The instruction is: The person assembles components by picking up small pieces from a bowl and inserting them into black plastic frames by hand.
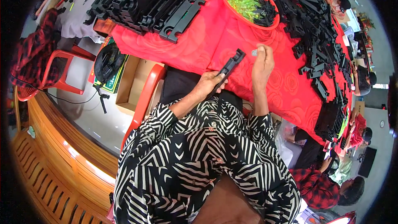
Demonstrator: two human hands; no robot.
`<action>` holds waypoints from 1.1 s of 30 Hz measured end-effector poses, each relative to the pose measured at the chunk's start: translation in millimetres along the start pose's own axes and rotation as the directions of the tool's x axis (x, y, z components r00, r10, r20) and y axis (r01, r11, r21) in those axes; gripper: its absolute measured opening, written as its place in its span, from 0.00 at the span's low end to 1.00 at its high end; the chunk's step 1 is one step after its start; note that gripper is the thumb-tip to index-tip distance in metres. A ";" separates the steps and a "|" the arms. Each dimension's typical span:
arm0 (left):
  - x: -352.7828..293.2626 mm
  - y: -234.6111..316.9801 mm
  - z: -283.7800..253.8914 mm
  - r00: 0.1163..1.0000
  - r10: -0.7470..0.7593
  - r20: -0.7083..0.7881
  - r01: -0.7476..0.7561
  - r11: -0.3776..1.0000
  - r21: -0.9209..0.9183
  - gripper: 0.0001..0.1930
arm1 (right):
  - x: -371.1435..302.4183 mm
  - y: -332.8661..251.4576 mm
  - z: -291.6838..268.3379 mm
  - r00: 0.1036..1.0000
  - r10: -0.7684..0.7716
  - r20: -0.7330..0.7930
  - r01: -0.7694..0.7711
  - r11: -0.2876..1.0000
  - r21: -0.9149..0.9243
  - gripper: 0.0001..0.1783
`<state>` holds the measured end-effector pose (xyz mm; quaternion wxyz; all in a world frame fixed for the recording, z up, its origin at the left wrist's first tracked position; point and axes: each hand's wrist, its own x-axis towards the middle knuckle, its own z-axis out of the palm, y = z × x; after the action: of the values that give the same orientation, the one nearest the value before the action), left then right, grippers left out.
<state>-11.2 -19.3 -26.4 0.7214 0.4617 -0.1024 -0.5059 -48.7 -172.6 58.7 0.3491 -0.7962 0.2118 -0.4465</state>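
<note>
At near edge of red-clothed table (195,43): left hand (207,85) clenched round lower end of long black plastic bar (230,65), bar angled up and away over cloth. Right hand (262,64) raised just beside bar's far end, fingertips pinching small pale piece (254,52) — too small to identify. Red basin of green clips (248,0) at far edge; stacked black bars (145,0) at far left corner. Judged best: keep bar steady, bring piece squarely to bar's tip — no twisting.
</note>
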 end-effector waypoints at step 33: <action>-29.9 58.3 36.4 0.997 -0.063 -0.042 0.075 0.905 0.419 0.13 | -34.3 -26.6 0.3 0.990 0.105 0.095 -0.136 0.889 0.438 0.23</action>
<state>-10.5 -11.4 48.2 0.5881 0.6163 -0.1827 -0.4908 -65.3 -132.5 59.1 0.5551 -0.6959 0.1417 -0.4330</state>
